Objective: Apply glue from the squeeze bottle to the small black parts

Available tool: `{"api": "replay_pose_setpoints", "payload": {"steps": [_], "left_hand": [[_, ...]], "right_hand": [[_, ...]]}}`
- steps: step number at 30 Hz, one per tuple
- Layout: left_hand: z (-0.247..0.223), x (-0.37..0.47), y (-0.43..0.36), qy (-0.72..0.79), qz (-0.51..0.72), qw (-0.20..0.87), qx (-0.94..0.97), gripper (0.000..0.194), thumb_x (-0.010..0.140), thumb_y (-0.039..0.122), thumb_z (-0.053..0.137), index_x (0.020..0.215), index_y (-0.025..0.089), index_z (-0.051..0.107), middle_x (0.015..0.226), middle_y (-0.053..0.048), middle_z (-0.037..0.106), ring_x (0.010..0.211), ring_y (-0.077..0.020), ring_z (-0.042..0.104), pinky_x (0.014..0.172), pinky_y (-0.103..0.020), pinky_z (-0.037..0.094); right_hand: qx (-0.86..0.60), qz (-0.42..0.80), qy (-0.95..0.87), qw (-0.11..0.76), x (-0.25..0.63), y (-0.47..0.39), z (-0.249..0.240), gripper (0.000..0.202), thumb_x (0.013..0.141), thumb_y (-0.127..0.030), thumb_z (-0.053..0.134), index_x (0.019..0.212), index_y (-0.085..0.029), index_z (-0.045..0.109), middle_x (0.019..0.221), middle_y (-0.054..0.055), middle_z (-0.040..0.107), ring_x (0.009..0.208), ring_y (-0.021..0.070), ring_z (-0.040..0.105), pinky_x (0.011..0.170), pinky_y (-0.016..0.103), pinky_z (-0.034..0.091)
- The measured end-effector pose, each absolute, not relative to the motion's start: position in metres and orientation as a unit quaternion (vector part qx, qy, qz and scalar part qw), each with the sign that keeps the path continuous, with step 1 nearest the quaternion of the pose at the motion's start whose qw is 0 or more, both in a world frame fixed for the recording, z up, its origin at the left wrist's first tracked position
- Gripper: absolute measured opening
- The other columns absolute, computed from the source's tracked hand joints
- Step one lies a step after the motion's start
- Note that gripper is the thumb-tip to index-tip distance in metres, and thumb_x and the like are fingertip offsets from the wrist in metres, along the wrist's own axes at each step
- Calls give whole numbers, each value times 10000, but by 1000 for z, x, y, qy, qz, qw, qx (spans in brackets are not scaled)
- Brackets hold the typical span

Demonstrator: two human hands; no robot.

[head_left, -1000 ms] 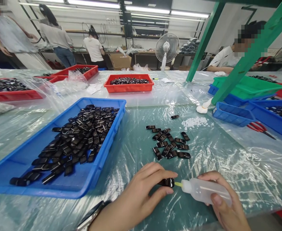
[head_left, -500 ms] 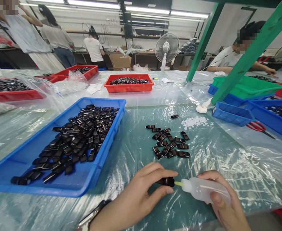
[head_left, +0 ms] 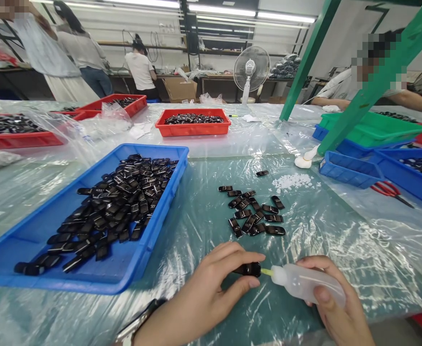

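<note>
Between the thumb and fingers of my left hand (head_left: 214, 283) is a small glossy black plastic piece (head_left: 251, 269), held low over the table. My right hand (head_left: 337, 293) wraps round a translucent squeeze bottle (head_left: 310, 282) lying nearly level. Its thin yellow-green nozzle (head_left: 267, 272) points left, with the tip at or very near the end of the black piece. Beyond my hands lies a loose group of similar black pieces (head_left: 256, 214). Small white bits (head_left: 292, 182) are heaped behind them to the right.
A blue tray (head_left: 124, 286) of black pieces stands at left. Red trays (head_left: 192, 129) lie farther back. Right of me are a green post (head_left: 373, 77), a small blue bin (head_left: 351, 170), red-handled scissors (head_left: 386, 188) and a green tray (head_left: 369, 127). Several people work around the room.
My hands, the black piece and the bottle stay almost in place. At the right, a co-worker's arm has stretched farther right. The camera view has shifted slightly.
</note>
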State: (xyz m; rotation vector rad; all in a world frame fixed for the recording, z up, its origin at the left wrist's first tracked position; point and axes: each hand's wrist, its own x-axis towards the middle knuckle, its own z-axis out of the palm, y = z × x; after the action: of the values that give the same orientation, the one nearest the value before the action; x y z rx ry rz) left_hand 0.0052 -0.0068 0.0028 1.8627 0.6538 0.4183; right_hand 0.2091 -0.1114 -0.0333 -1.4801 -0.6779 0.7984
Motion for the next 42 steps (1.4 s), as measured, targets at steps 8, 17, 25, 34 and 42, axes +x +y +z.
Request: {"api": "replay_pose_setpoints", "payload": {"steps": [8, 17, 25, 34, 42], "left_hand": [[3, 6, -6, 275, 172, 535, 780, 362, 1022, 387, 516, 1382, 427, 525, 1047, -23, 587, 860, -188, 548, 729, -323, 458], [2, 6, -5, 250, 191, 521, 794, 326, 1026, 341, 520, 1347, 378, 564, 1042, -36, 600, 902, -197, 565, 760, -336, 459], [2, 8, -3, 245, 184, 516, 800, 299, 1026, 320, 519, 1311, 381, 586, 1050, -30, 605, 908, -194, 573, 761, -328, 470], [-2, 9, -6, 309, 154, 568, 747, 357, 1013, 459, 495, 1357, 378, 544, 1239, -62, 602, 982, -226, 608, 552, -226, 466], [-1, 9, -10, 299, 184, 513, 784, 267, 1045, 453, 414, 1087, 244, 575, 950, -36, 607, 812, -194, 566, 716, -324, 472]], "right_hand": [[-656, 346, -278, 610, 207, -111, -30, 520, 620, -757, 737, 817, -279, 690, 832, 32, 552, 578, 130, 487, 459, 218, 429], [-639, 357, -293, 615, 211, -110, -29, 499, 623, -733, 754, 794, -269, 697, 774, 25, 564, 555, 130, 481, 464, 223, 421], [-642, 354, -303, 609, 213, -109, -29, 499, 632, -724, 753, 787, -253, 692, 799, 51, 590, 639, 178, 552, 521, 248, 448], [-599, 370, -325, 632, 218, -104, -30, 636, 468, -776, 802, 838, -271, 685, 774, 32, 614, 585, 179, 563, 488, 262, 418], [-577, 318, -405, 634, 217, -88, -11, 509, 655, -720, 749, 896, -283, 651, 820, 28, 579, 598, 172, 533, 486, 275, 381]]}}
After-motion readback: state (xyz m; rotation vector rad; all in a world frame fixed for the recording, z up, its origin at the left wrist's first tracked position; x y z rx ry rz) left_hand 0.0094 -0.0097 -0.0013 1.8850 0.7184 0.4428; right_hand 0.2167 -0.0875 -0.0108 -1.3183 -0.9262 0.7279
